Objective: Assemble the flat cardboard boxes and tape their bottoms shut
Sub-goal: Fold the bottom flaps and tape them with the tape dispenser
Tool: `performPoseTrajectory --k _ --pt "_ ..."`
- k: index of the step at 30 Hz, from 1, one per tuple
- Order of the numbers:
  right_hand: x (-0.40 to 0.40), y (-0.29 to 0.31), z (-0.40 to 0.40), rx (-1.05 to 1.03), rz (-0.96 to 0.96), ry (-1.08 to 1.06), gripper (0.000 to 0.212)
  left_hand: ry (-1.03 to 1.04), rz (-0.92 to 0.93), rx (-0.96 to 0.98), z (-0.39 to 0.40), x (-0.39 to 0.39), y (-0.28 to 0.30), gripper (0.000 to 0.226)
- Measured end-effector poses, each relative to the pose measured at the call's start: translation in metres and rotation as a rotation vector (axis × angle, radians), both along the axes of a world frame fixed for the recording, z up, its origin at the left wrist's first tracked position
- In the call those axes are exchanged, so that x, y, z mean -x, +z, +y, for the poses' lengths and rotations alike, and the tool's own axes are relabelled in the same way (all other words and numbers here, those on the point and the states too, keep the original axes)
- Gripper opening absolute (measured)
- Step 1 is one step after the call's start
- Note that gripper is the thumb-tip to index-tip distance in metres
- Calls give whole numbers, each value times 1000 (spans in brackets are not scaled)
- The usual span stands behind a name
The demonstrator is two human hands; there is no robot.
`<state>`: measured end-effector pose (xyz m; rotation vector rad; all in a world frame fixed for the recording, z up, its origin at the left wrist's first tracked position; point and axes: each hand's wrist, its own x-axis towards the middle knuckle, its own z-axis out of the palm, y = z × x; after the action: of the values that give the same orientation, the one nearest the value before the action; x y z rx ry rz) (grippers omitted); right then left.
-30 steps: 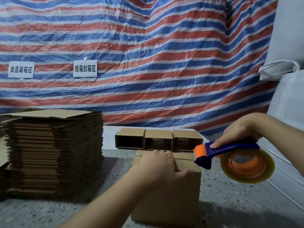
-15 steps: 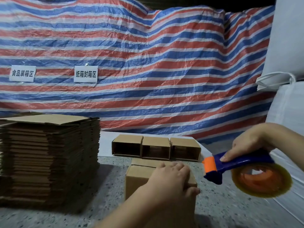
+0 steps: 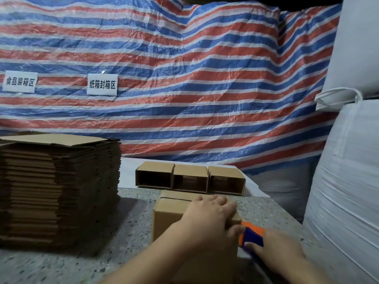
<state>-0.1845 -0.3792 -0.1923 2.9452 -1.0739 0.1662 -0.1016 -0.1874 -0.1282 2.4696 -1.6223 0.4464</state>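
the tape could start crooked or miss the seam if the box (image 3: 180,214) slides on the speckled table (image 3: 131,218), since only one palm pins it and the flaps look slightly sprung. the box sits at the table's near edge, in front of three finished boxes (image 3: 190,178) and beside the stack of flat cardboard (image 3: 57,187). the left hand (image 3: 207,218) lies flat on the closed flaps, fingers straight and spread. the right hand (image 3: 274,253) curls around the tape dispenser (image 3: 251,235), pressing its orange-and-blue head against the box's right side near the top edge, wrist low.
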Motion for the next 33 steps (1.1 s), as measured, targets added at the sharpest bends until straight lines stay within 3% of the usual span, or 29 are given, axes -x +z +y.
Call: performPoseTrajectory --k 3,5,7,8,10,12,15,19,24,26,28,32,33 --pt "5 -12 0 -25 -33 -70 63 5 -6 8 -1 2 -1 61" --pt "6 -2 6 -36 -59 -100 80 0 -9 20 0 3 -1 61" --pt "7 17 10 -45 -225 -87 89 -3 -13 23 0 4 -1 60" --pt "6 28 14 -132 -367 -39 87 0 -16 19 0 4 -1 60" --pt "4 45 24 -595 -604 2 79 7 -36 15 0 5 0 59" --pt "2 54 38 -1001 -561 -4 68 1 -62 23 0 4 0 57" --pt "-6 47 50 -1152 -643 -24 43 1 -58 33 0 4 -2 57" --pt "-15 31 61 -1223 -841 -39 36 19 -50 28 -1 6 -1 66" --pt "-20 16 70 -1273 -928 18 38 16 34 41 1 5 0 76" --pt "-15 13 74 -1177 -1030 106 25 -3 89 80 2 6 1 72" --pt "-11 10 79 -1142 -1090 269 36 -9 140 98 3 9 2 69" --pt "-8 -1 82 -1182 -878 390 72 15 204 97 4 10 3 68" --pt "-9 -7 81 -1124 -861 371 56 24 205 97 3 10 3 63"
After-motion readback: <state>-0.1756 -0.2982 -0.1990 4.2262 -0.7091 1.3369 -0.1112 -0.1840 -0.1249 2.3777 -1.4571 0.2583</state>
